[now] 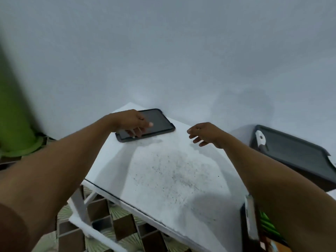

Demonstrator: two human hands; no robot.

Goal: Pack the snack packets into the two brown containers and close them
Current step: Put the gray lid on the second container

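Packing stage, apparently not begun: left hand [133, 122] rests loose, spread fingers on phone [158, 122] at far left of table [163, 179]; right hand [205, 133] hovers empty, fingers slack; dark container [294, 153] far right, second container [250, 215] near right, half hidden; packets unidentifiable.

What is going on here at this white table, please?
A person works at a white table. The left hand reaches to a dark phone lying at the table's far corner, with its fingers on or just above the screen. The right hand hovers open above the table and holds nothing. A dark container with a white clip sits off to the right. No snack packet is in either hand yet.
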